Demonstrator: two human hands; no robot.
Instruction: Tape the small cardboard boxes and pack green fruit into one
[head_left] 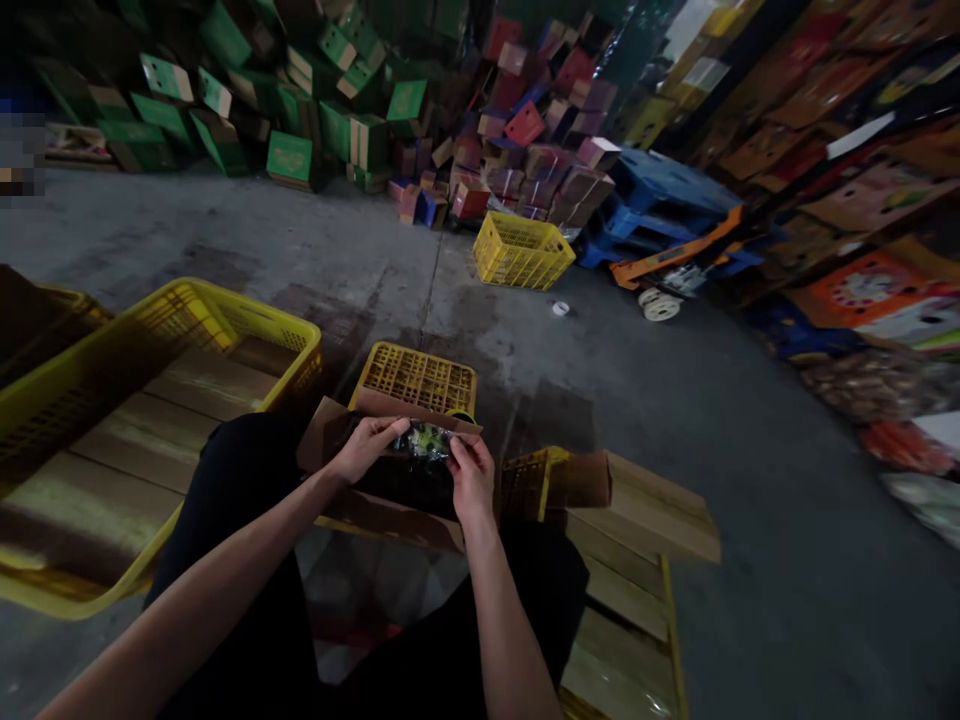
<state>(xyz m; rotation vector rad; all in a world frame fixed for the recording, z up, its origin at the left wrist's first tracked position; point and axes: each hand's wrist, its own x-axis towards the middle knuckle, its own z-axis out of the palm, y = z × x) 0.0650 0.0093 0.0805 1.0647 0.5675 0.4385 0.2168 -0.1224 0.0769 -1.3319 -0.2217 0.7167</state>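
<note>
Between my two hands is a small clear plastic packet (427, 441) with something green and dark inside; its exact contents are too dim to make out. My left hand (369, 446) pinches its left end, while my right hand (472, 472) grips the right end. Just below them an open cardboard box (390, 517) has its flaps spread, and its inside is dark. The box sits on an upturned yellow plastic crate (420, 375), between my knees.
At left, a large yellow crate (274, 335) holds several cardboard boxes. More cardboard boxes (630, 570) fill a crate at right, one lying across the top. Farther off stand a yellow crate (523, 252), blue pallets (660, 195), an orange pallet jack (686, 248) and piled green cartons (290, 158).
</note>
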